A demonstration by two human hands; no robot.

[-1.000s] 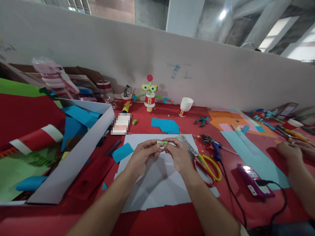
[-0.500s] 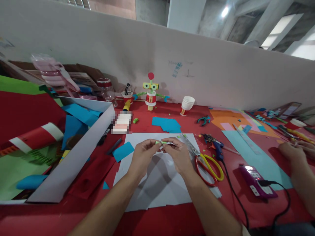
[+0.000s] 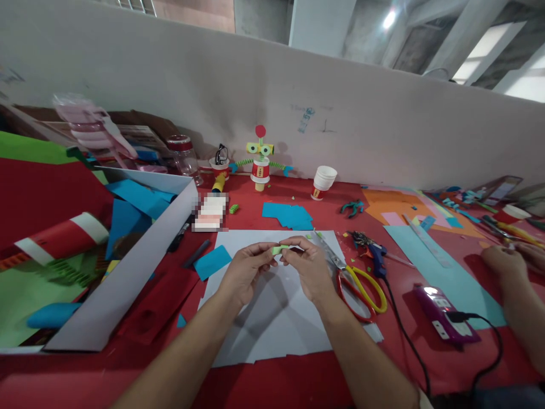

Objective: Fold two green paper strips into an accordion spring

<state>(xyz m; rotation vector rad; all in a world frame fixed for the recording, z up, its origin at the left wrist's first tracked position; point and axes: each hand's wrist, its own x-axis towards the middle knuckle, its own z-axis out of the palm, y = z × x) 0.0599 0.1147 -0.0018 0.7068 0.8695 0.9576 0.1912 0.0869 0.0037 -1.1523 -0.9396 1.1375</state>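
A small light-green paper strip (image 3: 279, 250) is pinched between the fingertips of both my hands, above a white sheet of paper (image 3: 272, 318). My left hand (image 3: 244, 270) grips the strip's left end, and my right hand (image 3: 309, 267) grips its right end. Fingertips cover part of the strip, so its full shape is hidden. Scissors (image 3: 357, 284) with one red and one yellow handle lie just right of my right hand. To the left of my left hand is a blue paper piece (image 3: 213, 262), partly over the white sheet.
A paper-cup figure (image 3: 260, 165) stands near the wall, with stacked cups (image 3: 323, 182) to its right. Blue paper (image 3: 287, 216), pliers (image 3: 352, 209) and a glue gun (image 3: 377, 258) lie around. A box of scraps (image 3: 128, 267) is at left; another person's hand (image 3: 504, 264) is at right.
My fingers have shifted slightly on the green strip, which now shows more of its folded end by my left fingertips. Both hands stay in nearly the same place.
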